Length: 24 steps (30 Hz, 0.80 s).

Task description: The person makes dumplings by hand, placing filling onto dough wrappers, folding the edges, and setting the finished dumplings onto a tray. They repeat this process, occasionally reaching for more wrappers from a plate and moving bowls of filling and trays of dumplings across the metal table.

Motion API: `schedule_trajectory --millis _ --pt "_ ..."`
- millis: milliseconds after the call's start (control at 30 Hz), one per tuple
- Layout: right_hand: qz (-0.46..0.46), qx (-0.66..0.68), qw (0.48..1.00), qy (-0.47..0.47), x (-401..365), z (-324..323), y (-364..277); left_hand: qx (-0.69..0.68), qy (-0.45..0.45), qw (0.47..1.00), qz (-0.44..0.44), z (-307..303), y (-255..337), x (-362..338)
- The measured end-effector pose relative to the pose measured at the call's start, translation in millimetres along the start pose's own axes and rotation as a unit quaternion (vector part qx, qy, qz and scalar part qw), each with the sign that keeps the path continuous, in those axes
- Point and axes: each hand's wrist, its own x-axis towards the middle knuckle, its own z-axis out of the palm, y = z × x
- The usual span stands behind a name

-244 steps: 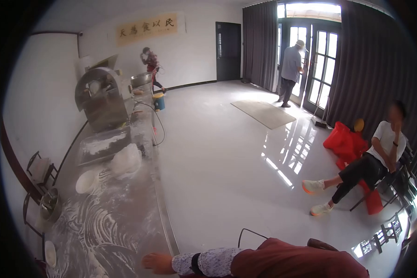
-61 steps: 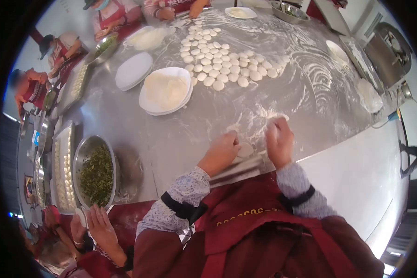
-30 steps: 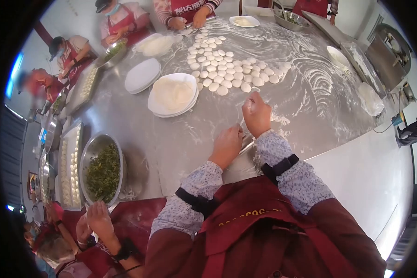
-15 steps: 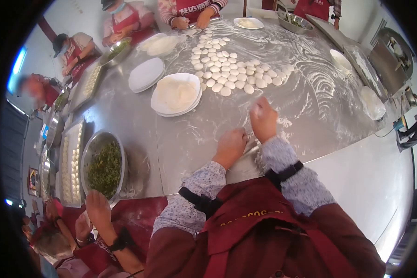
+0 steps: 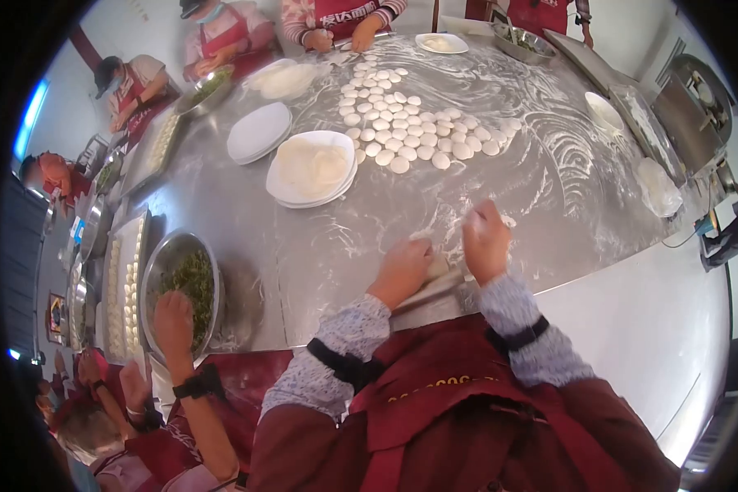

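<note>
My left hand (image 5: 403,269) is closed low over the steel table, its curled fingers at the edge of a pale dough piece (image 5: 438,266). Just in front of my apron lies a pale rolling pin (image 5: 431,290), partly covered by my left hand and wrist. My right hand (image 5: 485,242) is a fist to the right of the dough, blurred a little; whether anything sits inside it is hidden. Beyond both hands, many small flattened dough rounds (image 5: 410,131) are spread over the floured tabletop. A stack of white plates (image 5: 283,193) holds thin rolled wrappers (image 5: 312,168).
To the left stands a steel bowl (image 5: 214,316) of green filling, a co-worker's hand (image 5: 174,324) over it. Beside it is a tray (image 5: 146,238) of dumplings. More white plates (image 5: 258,131) and a plastic bag (image 5: 658,187) lie farther off. Several co-workers surround the table.
My right hand has come down and slightly right. My left hand has shifted a little left and nearer me. The co-worker's hand at left has moved over the filling bowl.
</note>
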Motion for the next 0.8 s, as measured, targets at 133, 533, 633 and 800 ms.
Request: schedule_trajectory --millis 133,533,633,800 --pt "0.003 0.031 0.999 0.018 -16.0 -12.0 0.8 -0.072 -0.014 0.996 -0.050 -8.0 -1.8 -13.7" --pt "0.011 0.016 1.000 0.013 -22.1 -19.6 -0.6 -0.050 0.012 0.998 -0.029 -8.1 -7.1 -17.7" --pt "-0.027 0.005 0.999 0.027 3.2 6.7 -0.7 -0.092 0.026 0.995 -0.028 -7.3 8.1 -16.2" --pt "-0.017 -0.020 1.000 -0.002 19.2 24.4 -4.9 -0.031 0.038 0.999 0.002 4.2 7.4 -2.3"
